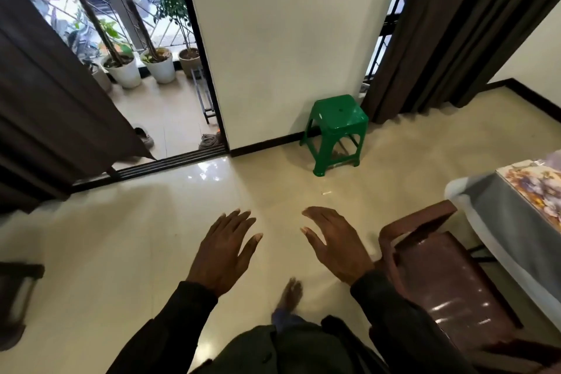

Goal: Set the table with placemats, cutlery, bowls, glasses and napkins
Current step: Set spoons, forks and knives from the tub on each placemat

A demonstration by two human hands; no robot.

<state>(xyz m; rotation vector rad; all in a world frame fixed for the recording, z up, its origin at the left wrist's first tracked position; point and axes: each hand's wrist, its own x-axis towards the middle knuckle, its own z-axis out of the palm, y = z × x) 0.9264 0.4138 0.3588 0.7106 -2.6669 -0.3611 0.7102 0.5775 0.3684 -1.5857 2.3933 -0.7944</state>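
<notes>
Placemat [535, 188], floral, lies on grey-clothed worktop [498, 209] at right; left hand [227, 249] and right hand [337, 246] hover over floor [136, 237], fingers spread, empty; chair [440, 270] beside worktop.

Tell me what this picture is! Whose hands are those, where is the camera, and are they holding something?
There is no machine here, just a person. The one picture comes from a camera worn on their head, looking forward and down, so you see their own two hands. The bare left hand and bare right hand hover over the shiny cream tiled floor with fingers straight, holding nothing. At the right edge is a table under a grey cloth, with a flowered placemat lying on it, and a glossy brown chair beside it. A green plastic stool stands by the wall.
</notes>
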